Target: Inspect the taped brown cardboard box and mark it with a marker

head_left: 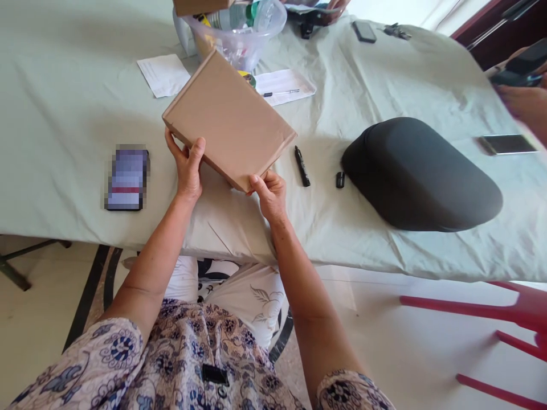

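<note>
A closed brown cardboard box (231, 117) is held tilted above the cloth-covered table. My left hand (188, 165) grips its near left edge, with the thumb on the top face and the fingers partly hidden behind. At the near right corner, my right hand (269, 193) pinches the cardboard between thumb and fingers. A black marker (302, 166) lies just right of the box, and a small black cap (340, 180) sits farther right. To the left of my hands rests a phone (127, 177) with a blurred screen.
A large dark grey padded seat (423, 173) occupies the table's right side. Behind the box stand a clear plastic tub (243, 40) of bottles, a white paper (163, 75) and an envelope with a pen (282, 93). Other people's hands show at the far edges. A red chair (504, 313) stands below right.
</note>
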The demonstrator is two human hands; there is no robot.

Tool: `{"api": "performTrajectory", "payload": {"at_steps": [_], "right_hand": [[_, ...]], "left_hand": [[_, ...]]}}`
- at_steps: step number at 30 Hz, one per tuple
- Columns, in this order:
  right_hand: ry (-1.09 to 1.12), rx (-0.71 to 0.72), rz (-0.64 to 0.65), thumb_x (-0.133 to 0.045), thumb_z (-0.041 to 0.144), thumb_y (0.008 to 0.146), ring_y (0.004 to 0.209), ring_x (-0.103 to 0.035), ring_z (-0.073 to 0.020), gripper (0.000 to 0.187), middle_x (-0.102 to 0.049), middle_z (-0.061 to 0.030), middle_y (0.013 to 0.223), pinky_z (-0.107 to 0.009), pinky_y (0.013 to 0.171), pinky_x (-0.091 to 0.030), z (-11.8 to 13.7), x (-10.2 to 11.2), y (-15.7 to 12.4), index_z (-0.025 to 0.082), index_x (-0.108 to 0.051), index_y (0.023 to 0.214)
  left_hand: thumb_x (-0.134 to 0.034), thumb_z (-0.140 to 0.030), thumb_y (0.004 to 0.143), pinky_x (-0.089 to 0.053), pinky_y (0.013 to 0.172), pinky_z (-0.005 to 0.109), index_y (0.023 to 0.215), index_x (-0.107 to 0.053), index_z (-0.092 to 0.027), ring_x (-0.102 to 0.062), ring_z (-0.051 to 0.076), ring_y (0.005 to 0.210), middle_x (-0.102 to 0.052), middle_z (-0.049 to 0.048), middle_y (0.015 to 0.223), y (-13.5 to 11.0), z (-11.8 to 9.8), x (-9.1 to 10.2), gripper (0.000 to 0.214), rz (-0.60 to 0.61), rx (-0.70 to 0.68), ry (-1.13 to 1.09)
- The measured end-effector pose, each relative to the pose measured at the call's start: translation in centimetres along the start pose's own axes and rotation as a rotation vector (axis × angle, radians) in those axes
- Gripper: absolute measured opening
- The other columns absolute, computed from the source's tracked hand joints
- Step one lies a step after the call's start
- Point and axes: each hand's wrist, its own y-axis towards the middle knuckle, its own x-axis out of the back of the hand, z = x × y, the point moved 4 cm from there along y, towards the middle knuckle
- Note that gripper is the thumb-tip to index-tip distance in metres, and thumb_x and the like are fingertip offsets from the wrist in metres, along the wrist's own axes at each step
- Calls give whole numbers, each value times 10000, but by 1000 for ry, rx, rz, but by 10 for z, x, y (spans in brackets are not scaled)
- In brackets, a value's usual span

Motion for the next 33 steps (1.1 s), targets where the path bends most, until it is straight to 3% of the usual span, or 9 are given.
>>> {"api": "performTrajectory", "payload": {"at_steps": [4, 7, 11, 15, 18, 21, 26, 29, 33], "right_hand": [[4, -27, 36, -798, 716, 660, 509, -539, -89, 546, -617, 50, 543, -246, 502, -466, -5, -15, -3, 229, -563, 588], [-54, -34, 75, -783, 722, 673, 549, -558, -100, 517, -649, 34, 579, -259, 530, -465, -7, -19, -5, 223, -652, 634], [-67, -19, -28, -713, 739, 745, 595, -605, -107, 530, -683, 17, 641, -261, 562, -467, -5, -8, -2, 219, -665, 658], [-20, -34, -189, -635, 718, 833, 594, -623, -89, 509, -672, 23, 695, -230, 524, -438, -5, 5, 2, 227, -611, 703], [-46, -70, -159, -635, 678, 856, 603, -616, -77, 470, -661, 27, 722, -212, 517, -422, -9, 2, 4, 228, -593, 725], [-93, -48, -176, -577, 657, 902, 618, -601, -78, 447, -649, 19, 754, -215, 542, -445, -14, 5, 5, 232, -592, 767], [-250, 58, -404, -541, 622, 920, 1021, -688, -177, 420, -660, -43, 1149, -317, 793, -582, -23, 34, 13, 315, -576, 1205], [-281, 56, -369, -534, 656, 895, 1348, -572, -261, 655, -519, -78, 1483, -469, 1035, -550, -28, 42, 19, 370, -398, 1468], [-236, -17, -256, -570, 696, 843, 1464, -472, -295, 850, -383, -84, 1630, -566, 1173, -442, -28, 41, 17, 392, -249, 1569]], "left_hand": [[-818, -679, 706, -524, 1087, 455, 1583, 0, -433, -563, 282, 1363, -569, 44, 1439, -12, 11, -15, 1224, 59, 4, 15], [-843, -663, 686, -550, 1057, 458, 1608, -31, -402, -586, 289, 1301, -616, 53, 1351, -20, 25, -26, 1256, 186, -21, 96], [-790, -636, 769, -581, 992, 448, 1605, -64, -420, -653, 278, 1210, -623, 83, 1321, -21, 34, -25, 1128, 250, -96, 225], [-683, -643, 861, -543, 1055, 454, 1571, -211, -429, -618, 285, 1301, -532, 92, 1495, -19, 29, -21, 879, 258, -224, 346], [-628, -700, 866, -505, 1113, 461, 1514, -373, -371, -552, 303, 1387, -482, 97, 1558, -18, 28, -21, 770, 283, -249, 423], [-603, -738, 858, -501, 1117, 476, 1473, -435, -331, -547, 316, 1380, -476, 115, 1553, -14, 30, -14, 756, 209, -205, 488], [-568, -758, 866, -414, 1206, 513, 1471, -450, -317, -453, 334, 1462, -433, 118, 1581, -8, 25, 3, 757, 61, -226, 581], [-542, -734, 896, -383, 1230, 519, 1546, -351, -355, -347, 331, 1541, -353, 97, 1649, -11, 17, -2, 776, 102, -318, 647], [-562, -705, 901, -272, 1280, 570, 1594, -278, -365, -169, 356, 1614, -174, 83, 1736, -17, 11, -19, 823, 238, -457, 777]]}}
